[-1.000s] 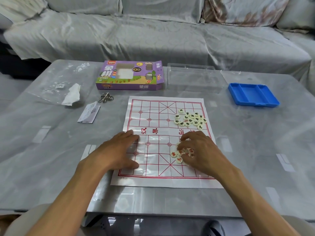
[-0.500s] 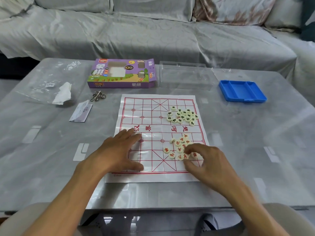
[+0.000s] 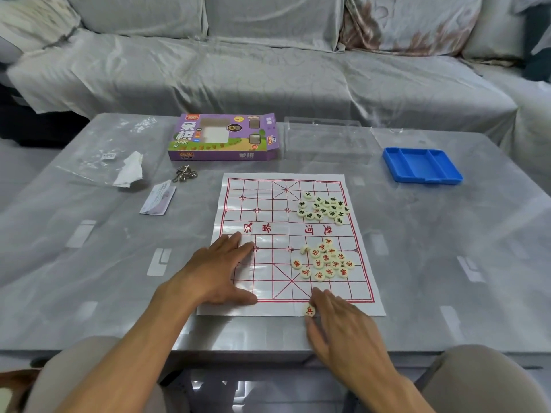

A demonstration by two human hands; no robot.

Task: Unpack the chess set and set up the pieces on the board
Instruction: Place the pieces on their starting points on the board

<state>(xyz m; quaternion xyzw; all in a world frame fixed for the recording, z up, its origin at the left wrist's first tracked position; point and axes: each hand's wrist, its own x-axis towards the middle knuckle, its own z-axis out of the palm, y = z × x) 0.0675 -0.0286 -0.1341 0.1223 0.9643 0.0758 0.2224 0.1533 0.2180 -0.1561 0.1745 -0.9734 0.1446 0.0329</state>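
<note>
Our right hand (image 3: 343, 326) pinches one red piece (image 3: 309, 310) in its fingers at the board's (image 3: 268, 263) near edge; the back-row line lies just beyond; left hand (image 3: 214, 272) flat, fingers straight.

A grey covered sofa (image 3: 268, 70) stands behind the glossy grey table (image 3: 89, 263).

Board sheet (image 3: 286, 234) flat on table (image 3: 89, 263), centre. On it: one cluster of pieces (image 3: 323, 208) far right, second cluster (image 3: 325, 262) nearer, right. Single piece (image 3: 309, 310) at near edge. Box (image 3: 223, 138) behind board, clear lid (image 3: 328, 141) to its right, tray (image 3: 422, 165) further right. Tissue (image 3: 129, 169), metal rings (image 3: 185, 174), leaflet (image 3: 158, 201) left of board.
</note>
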